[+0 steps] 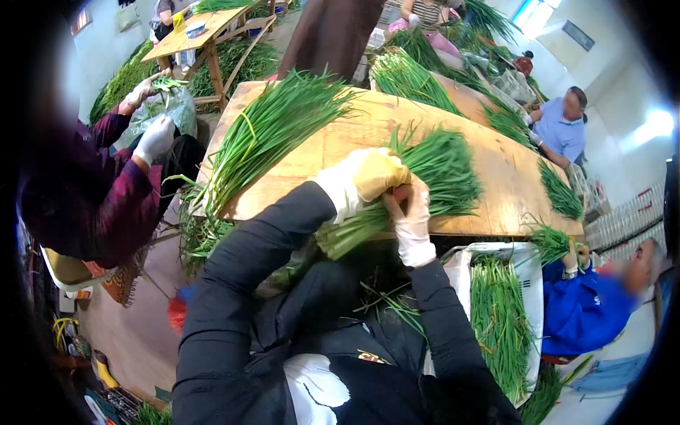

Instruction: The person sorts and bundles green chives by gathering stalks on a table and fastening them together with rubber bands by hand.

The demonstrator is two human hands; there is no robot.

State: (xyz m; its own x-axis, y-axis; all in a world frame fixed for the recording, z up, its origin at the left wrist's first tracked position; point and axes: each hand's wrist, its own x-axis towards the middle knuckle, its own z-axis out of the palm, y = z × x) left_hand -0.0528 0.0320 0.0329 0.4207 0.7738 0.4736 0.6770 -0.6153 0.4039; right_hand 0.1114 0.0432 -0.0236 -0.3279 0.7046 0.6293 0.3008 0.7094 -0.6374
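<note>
A bunch of long green chives (443,170) lies across the near edge of the wooden table, its leafy tips fanned to the right over the wood and its pale cut ends toward my lap. My left hand (368,180), in a white glove with a yellow palm side, is closed around the middle of that bunch. Close against it, my right hand (411,219), in a pale glove, pinches at the bunch beside the left fingertips. What is between the right fingers is too small to tell. The stems below my hands are smeared by motion.
A larger heap of chives (276,134) lies left on the wooden table (347,138). At my right stands a white crate (535,297) with chives inside. Loose stems lie in my lap. Co-workers sit close, one at left in dark red (92,191), one at right in blue (584,312).
</note>
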